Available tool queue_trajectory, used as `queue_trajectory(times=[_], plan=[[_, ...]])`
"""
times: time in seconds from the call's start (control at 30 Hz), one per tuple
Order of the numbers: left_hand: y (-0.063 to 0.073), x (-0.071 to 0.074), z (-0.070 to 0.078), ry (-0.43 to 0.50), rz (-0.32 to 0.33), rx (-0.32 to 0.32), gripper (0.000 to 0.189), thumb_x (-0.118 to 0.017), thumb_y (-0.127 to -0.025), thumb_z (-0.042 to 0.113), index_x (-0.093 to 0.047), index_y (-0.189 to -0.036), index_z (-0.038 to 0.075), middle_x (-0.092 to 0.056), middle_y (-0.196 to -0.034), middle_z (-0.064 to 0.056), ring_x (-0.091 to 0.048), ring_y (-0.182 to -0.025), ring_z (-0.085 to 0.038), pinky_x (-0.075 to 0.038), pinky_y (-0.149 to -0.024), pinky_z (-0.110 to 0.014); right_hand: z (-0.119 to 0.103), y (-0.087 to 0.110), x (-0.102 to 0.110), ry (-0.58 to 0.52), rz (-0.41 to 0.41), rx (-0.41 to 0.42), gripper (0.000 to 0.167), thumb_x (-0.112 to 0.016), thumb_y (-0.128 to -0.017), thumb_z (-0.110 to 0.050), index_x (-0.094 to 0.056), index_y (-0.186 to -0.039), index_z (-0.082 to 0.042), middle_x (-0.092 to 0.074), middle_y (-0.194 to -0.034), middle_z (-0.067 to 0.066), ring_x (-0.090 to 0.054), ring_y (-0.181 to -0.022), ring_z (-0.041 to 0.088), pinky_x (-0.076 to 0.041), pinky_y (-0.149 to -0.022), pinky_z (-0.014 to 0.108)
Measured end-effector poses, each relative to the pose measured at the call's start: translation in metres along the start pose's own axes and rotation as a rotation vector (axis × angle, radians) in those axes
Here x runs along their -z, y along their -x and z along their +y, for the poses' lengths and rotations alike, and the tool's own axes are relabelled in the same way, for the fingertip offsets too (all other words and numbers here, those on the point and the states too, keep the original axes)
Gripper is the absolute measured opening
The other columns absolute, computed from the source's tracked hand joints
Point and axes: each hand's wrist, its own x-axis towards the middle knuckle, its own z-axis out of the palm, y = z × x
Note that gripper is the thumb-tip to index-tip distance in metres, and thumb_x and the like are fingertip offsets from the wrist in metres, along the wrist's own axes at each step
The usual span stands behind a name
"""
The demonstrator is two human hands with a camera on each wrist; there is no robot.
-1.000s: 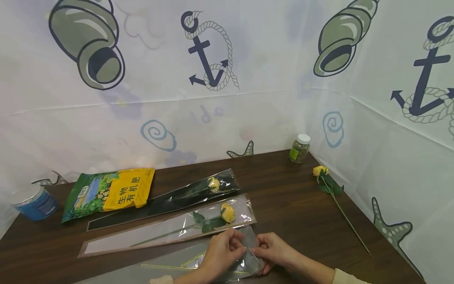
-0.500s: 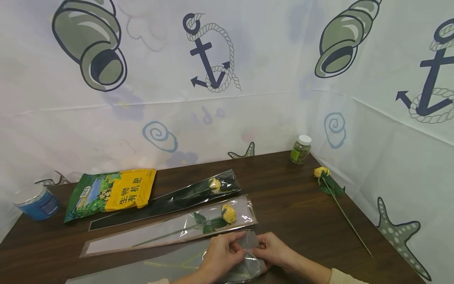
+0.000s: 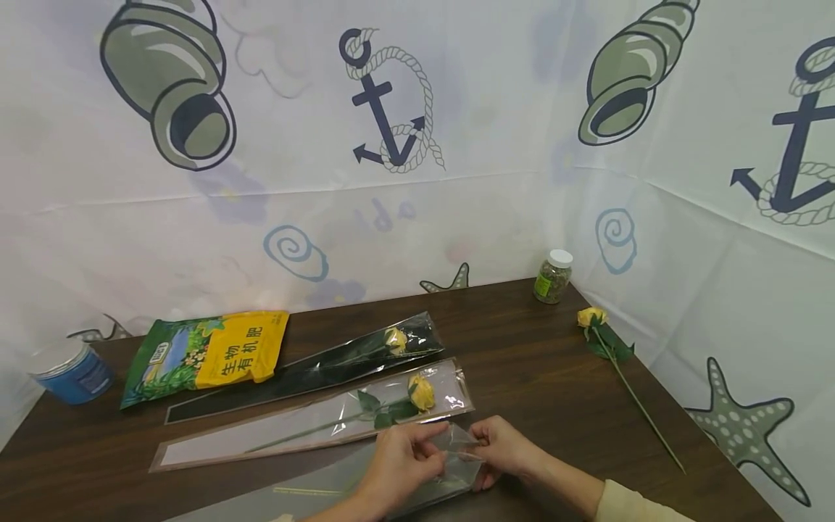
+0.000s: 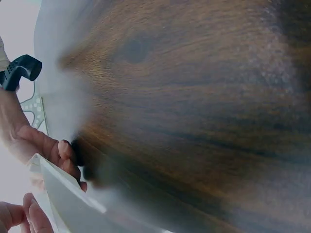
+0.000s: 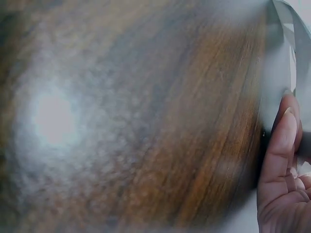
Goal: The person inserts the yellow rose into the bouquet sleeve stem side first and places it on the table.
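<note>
A grey translucent flower sleeve lies across the front of the table, its wide end lifted between both hands. My left hand pinches the near-left side of that end. With thumb and fingertips, my right hand grips the right edge. The film stands apart at the mouth between them. In the left wrist view the folded film edge runs between left fingertips and the other hand. The right wrist view shows right-hand fingers on the film.
Behind lie a white-backed sleeve and a black-backed sleeve, each with a yellow rose inside. A loose yellow rose lies at the right. A yellow-green fertilizer bag, blue tub and white-lidded jar stand farther back.
My right hand has shifted slightly up and away from the left, and the sleeve's mouth has spread wider. The printed yellow lines on the sleeve are less visible now.
</note>
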Motion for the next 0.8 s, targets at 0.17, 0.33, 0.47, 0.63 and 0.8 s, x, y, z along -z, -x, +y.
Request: queue_trajectory(times=[0.17, 0.33, 0.47, 0.63, 0.8], plan=[[-0.001, 0.000, -0.004, 0.015, 0.001, 0.038, 0.031, -0.071, -0.076, -0.002, -0.069, -0.107, -0.004, -0.069, -0.067, -0.008, -0.058, -0.055, 0.002, -0.044, -0.048, -0.014, 0.003, -0.001, -0.001, -0.001, -0.005, 0.057, 0.015, -0.061, -0.088, -0.004, -0.062, -0.092, 0.010, -0.069, -0.073, 0.016, -0.063, -0.055, 0.009, -0.050, -0.045, 0.021], [-0.002, 0.000, -0.008, 0.024, 0.011, 0.056, 0.032, -0.071, -0.075, -0.001, -0.069, -0.107, -0.004, -0.069, -0.067, -0.008, -0.060, -0.055, 0.001, -0.044, -0.048, -0.015, 0.002, 0.001, 0.005, -0.064, -0.057, 0.054, 0.026, -0.062, -0.090, -0.013, -0.059, -0.099, 0.011, -0.068, -0.078, 0.008, -0.063, -0.064, 0.009, -0.052, -0.051, 0.022], [-0.002, 0.004, -0.010, -0.016, 0.033, 0.053, 0.032, -0.072, -0.074, 0.000, -0.070, -0.105, -0.003, -0.069, -0.067, -0.006, -0.058, -0.055, 0.003, -0.045, -0.049, -0.016, -0.004, 0.002, 0.028, -0.050, 0.011, 0.042, 0.034, -0.060, -0.092, -0.021, -0.057, -0.104, 0.010, -0.064, -0.077, 0.004, -0.065, -0.066, 0.013, -0.055, -0.059, 0.028], [-0.002, 0.006, -0.013, -0.064, 0.068, 0.074, 0.030, -0.074, -0.071, 0.001, -0.072, -0.101, -0.001, -0.068, -0.065, -0.003, -0.054, -0.055, 0.005, -0.045, -0.049, -0.018, -0.004, 0.006, 0.098, 0.071, 0.423, 0.115, 0.031, -0.058, -0.093, -0.013, -0.056, -0.108, 0.013, -0.065, -0.083, 0.016, -0.068, -0.072, 0.022, -0.056, -0.067, 0.037], [-0.006, -0.002, -0.014, -0.025, 0.036, 0.104, 0.031, -0.076, -0.073, 0.006, -0.072, -0.103, 0.001, -0.068, -0.067, -0.001, -0.054, -0.055, 0.005, -0.045, -0.050, -0.018, 0.015, 0.040, 0.177, 0.314, 0.862, 0.052, 0.022, -0.055, -0.093, -0.004, -0.058, -0.106, 0.013, -0.063, -0.090, 0.026, -0.066, -0.073, 0.025, -0.055, -0.065, 0.032]])
